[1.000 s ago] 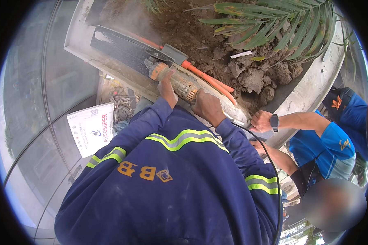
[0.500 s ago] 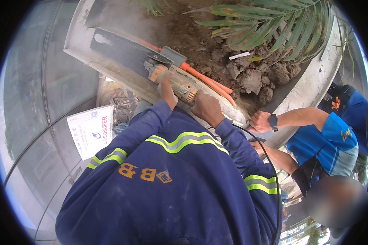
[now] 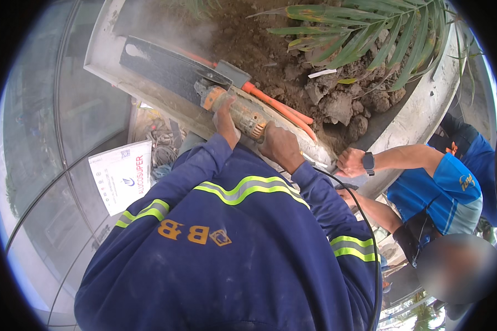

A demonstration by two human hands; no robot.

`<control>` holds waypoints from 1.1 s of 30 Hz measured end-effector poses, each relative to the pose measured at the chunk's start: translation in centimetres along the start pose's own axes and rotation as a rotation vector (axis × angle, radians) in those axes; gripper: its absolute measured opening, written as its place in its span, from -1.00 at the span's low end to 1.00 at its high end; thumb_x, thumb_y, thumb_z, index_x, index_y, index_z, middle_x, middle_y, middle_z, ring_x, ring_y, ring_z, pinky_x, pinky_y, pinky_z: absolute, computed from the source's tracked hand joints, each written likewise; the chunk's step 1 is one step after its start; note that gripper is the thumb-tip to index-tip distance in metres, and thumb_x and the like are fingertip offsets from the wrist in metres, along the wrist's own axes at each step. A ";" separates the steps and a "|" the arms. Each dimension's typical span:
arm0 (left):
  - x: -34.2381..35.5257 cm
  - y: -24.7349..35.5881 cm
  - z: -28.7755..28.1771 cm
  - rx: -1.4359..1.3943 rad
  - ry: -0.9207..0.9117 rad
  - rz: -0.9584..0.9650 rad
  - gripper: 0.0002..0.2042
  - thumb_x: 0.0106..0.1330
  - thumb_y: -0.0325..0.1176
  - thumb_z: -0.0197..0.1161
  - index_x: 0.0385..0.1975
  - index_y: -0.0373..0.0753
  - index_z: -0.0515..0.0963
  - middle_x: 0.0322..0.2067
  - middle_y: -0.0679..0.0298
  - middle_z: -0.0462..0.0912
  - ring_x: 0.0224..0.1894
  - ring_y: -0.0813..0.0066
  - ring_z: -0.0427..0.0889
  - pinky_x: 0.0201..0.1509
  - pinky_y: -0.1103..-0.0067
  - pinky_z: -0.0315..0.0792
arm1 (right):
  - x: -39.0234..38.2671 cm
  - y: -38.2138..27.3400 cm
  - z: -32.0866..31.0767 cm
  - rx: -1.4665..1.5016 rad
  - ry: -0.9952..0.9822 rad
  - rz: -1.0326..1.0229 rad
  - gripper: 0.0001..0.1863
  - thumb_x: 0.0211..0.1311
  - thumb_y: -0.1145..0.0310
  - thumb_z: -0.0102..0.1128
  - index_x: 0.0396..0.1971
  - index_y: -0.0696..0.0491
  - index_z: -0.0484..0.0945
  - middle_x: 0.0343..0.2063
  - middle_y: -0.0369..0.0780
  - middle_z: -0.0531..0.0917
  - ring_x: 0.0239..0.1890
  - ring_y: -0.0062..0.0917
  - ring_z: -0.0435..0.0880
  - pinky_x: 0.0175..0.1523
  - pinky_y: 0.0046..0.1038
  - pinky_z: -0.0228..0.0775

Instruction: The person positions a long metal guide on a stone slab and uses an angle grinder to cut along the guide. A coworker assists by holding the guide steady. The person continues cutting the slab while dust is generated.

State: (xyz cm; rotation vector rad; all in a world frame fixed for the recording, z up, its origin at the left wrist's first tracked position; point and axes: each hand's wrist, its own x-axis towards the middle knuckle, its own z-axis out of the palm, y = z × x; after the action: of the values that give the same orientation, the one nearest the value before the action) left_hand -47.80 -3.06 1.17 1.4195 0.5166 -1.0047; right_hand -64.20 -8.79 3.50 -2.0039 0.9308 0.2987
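An orange, dust-covered angle grinder [image 3: 246, 117] lies across the planter's edge, held in both hands. My left hand [image 3: 225, 123] wraps round the body behind its head, and my right hand [image 3: 280, 145] grips the rear end, by the cable. The grinder's disc, seen nearly edge-on, meets the end of a dark grey slab [image 3: 163, 67] set along the ledge; the exact contact point is hard to make out. Close beside the disc sits a grey box [image 3: 233, 73] with orange conduits [image 3: 279, 103] running from it along the soil.
A co-worker's hand [image 3: 350, 163] rests on the ledge [image 3: 425, 99] at the right. A palm frond [image 3: 364, 33] overhangs clumped soil [image 3: 337, 102]. The black cable [image 3: 364, 220] runs down past my right arm. Glass panels [image 3: 33, 121] and a white printed board [image 3: 121, 176] stand at left.
Dust over the dark slab has thinned, so its surface shows more clearly. My hands and the grinder stay almost in place, and the view has shifted slightly.
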 end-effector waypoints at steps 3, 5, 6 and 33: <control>-0.4 0.1 0.2 0.000 -0.004 0.014 -0.48 0.14 -0.16 0.42 0.13 -0.12 0.52 0.04 0.25 0.51 0.12 0.27 0.53 0.19 0.27 0.41 | -0.1 0.3 0.3 -0.025 0.008 -0.002 -0.72 0.11 0.31 0.26 -0.33 0.23 0.52 -0.52 0.11 0.70 -0.41 0.02 0.75 -0.27 -0.06 0.58; -0.4 0.0 0.2 -0.010 0.000 0.002 -0.48 0.14 -0.15 0.42 0.13 -0.11 0.53 0.05 0.25 0.51 0.12 0.27 0.53 0.20 0.27 0.41 | -0.2 0.4 0.3 -0.032 0.011 -0.002 -0.72 0.11 0.30 0.26 -0.34 0.23 0.52 -0.52 0.11 0.70 -0.42 0.02 0.75 -0.27 -0.06 0.58; -0.6 0.0 0.3 -0.008 0.006 0.003 -0.48 0.14 -0.15 0.42 0.13 -0.11 0.53 0.05 0.26 0.51 0.12 0.27 0.53 0.20 0.27 0.41 | -0.4 0.1 -0.1 -0.027 0.014 -0.002 -0.72 0.11 0.30 0.26 -0.34 0.24 0.52 -0.53 0.11 0.70 -0.42 0.02 0.75 -0.27 -0.06 0.58; -1.3 0.1 0.8 0.011 0.014 -0.026 -0.52 0.19 -0.13 0.37 0.12 -0.10 0.54 0.08 0.28 0.50 0.16 0.34 0.49 0.24 0.33 0.36 | -0.6 0.8 0.6 -0.052 0.029 -0.004 -0.71 0.11 0.28 0.27 -0.35 0.22 0.51 -0.57 0.10 0.68 -0.46 0.01 0.74 -0.31 -0.04 0.56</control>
State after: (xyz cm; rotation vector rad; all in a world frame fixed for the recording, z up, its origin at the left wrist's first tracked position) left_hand -48.61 -3.46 2.43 1.4334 0.5420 -1.0207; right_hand -65.07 -8.30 2.96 -2.0621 0.9457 0.2949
